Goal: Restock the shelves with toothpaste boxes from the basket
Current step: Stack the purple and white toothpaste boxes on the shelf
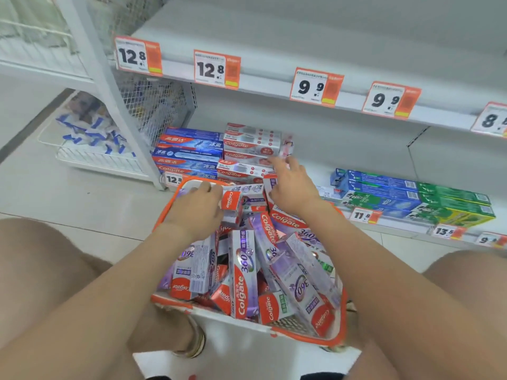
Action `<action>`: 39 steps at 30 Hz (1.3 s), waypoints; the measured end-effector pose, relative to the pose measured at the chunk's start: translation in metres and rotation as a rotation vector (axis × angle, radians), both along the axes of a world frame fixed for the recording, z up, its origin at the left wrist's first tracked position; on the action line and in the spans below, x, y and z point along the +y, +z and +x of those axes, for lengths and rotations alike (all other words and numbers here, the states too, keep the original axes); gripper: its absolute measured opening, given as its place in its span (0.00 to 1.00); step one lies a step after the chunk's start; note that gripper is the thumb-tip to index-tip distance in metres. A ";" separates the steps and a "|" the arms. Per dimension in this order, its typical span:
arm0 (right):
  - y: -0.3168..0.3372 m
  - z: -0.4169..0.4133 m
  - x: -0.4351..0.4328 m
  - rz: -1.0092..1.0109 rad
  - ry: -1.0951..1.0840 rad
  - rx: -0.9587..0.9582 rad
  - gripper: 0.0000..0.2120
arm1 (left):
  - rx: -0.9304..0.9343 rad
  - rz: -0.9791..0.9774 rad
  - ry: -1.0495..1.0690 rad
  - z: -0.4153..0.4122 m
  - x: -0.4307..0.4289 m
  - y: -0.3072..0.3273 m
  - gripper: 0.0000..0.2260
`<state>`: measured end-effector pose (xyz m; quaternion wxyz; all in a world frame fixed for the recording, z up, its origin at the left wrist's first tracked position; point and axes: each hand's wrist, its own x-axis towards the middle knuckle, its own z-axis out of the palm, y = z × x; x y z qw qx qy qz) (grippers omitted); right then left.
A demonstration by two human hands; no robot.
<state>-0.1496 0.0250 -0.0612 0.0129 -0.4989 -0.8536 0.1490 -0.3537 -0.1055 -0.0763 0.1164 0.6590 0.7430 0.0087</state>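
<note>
An orange-rimmed white basket (341,311) stands on the floor between my knees, filled with several purple-and-red Colgate 360 toothpaste boxes (244,272). At the basket's far end, my left hand (197,208) grips the red end of a Colgate box (230,201). Stretched forward over the far rim, my right hand (292,185) has its fingers straight and touching the stack of red-and-white Colgate boxes (249,145) on the bottom shelf. That hand is blurred. Blue toothpaste boxes (189,154) are stacked just left of that stack.
Blue and green toothpaste boxes (411,197) lie further right on the bottom shelf (397,223). The shelf above (274,86) carries orange price tags (216,68). A white wire rack with blue-white packets (90,133) stands on the left. My knees flank the basket.
</note>
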 end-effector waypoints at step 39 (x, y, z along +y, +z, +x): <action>0.170 -0.031 0.009 -0.528 -0.307 1.541 0.14 | -1.378 0.575 0.513 -0.021 0.061 0.168 0.09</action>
